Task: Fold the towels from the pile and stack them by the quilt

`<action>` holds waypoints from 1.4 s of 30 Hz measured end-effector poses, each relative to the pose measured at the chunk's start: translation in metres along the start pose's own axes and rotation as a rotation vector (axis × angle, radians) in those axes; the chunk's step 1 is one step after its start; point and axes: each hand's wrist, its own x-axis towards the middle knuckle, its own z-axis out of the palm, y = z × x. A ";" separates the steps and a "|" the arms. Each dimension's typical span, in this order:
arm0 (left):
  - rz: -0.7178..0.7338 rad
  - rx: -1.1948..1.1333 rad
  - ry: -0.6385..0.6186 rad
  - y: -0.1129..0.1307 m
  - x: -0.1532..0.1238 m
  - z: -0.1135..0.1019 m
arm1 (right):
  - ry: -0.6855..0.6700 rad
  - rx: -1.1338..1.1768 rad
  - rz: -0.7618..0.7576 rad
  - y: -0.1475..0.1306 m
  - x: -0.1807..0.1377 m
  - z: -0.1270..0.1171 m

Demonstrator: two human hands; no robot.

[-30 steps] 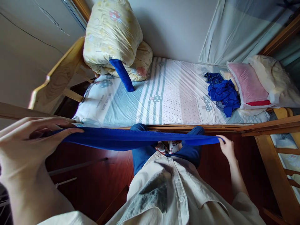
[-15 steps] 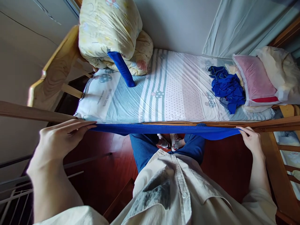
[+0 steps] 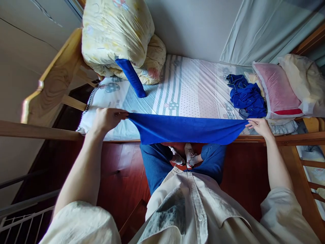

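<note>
A blue cloth [image 3: 188, 130] is stretched between my two hands, its lower edge hanging over the near side of the bed. My left hand [image 3: 110, 118] pinches its upper left corner. At the opposite corner, my right hand [image 3: 259, 126] grips the cloth between thumb and fingers. On the mattress lies a long blue folded cloth [image 3: 131, 78], one end against the quilt. A crumpled heap of blue cloths [image 3: 247, 96] rests at the right, beside the pink pillow.
A bulky yellow quilt [image 3: 116, 34] is piled at the left end of the bed [image 3: 195, 78], by a wooden headboard [image 3: 54, 73]. The pink pillow [image 3: 278, 88] sits at the right end. Wooden rails [image 3: 38, 130] run along the near side, with a white wire rack [image 3: 27, 220] lower left.
Both hands have moved forward over the bed's edge and closer together. The blue cloth, seen nearly edge-on before, now shows more of its face.
</note>
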 end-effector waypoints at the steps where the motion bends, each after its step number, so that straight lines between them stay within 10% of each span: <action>1: 0.048 -0.015 0.004 -0.003 0.015 0.004 | 0.037 0.023 -0.009 -0.003 0.018 0.007; 13: 0.158 -0.013 0.354 -0.008 0.049 0.024 | 0.368 -0.011 -0.325 0.016 0.113 0.055; 30: -0.143 0.086 -0.304 -0.078 -0.022 0.216 | -0.066 -0.461 0.176 0.111 0.070 0.206; 42: -0.173 0.231 -0.534 -0.084 -0.070 0.202 | -0.178 -0.606 0.195 0.141 0.028 0.200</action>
